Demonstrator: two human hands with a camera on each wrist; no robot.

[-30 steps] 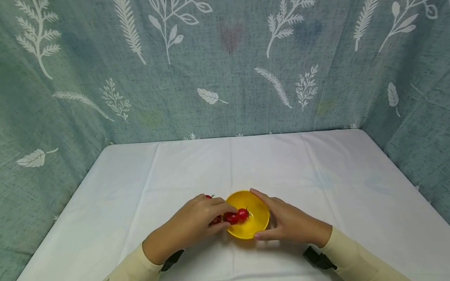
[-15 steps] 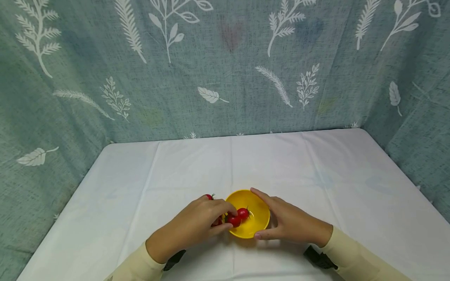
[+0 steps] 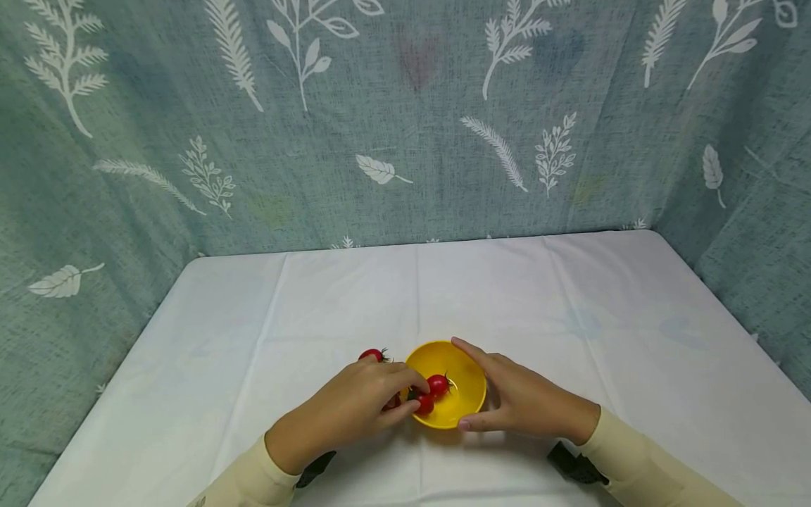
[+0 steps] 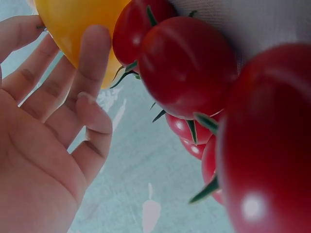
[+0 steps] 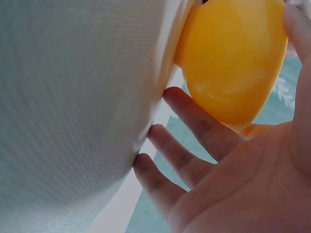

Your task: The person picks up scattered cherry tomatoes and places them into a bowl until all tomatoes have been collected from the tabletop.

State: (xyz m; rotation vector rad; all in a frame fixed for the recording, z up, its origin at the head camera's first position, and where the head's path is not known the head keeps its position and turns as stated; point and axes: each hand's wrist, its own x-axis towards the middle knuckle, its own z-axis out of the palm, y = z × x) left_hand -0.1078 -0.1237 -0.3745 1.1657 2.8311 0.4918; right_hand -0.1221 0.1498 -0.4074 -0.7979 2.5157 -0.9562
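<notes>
A small yellow bowl (image 3: 467, 398) stands near the front middle of the table. My right hand (image 3: 522, 398) holds its right side, a finger on the far rim and the thumb at the near one. In the right wrist view, other fingers (image 5: 187, 109) touch the cloth beneath the bowl. One cherry tomato (image 3: 438, 385) lies inside. Over the left rim, my left hand (image 3: 361, 394) reaches in, thumb and fingers curled round a second cherry tomato (image 3: 426, 404) low in the bowl. Its green stem shows between them.
More cherry tomatoes (image 4: 187, 65) with green stems lie beneath and beside my left hand, one tomato (image 3: 372, 355) showing past the knuckles. White cloth (image 3: 329, 296) covers the table. A leaf-patterned green-blue curtain (image 3: 380, 127) stands behind and at both sides.
The tomato at my left fingertips has moved right and down, deeper into the bowl. The tomato beyond the knuckles shows more now. My right hand and the bowl keep their place.
</notes>
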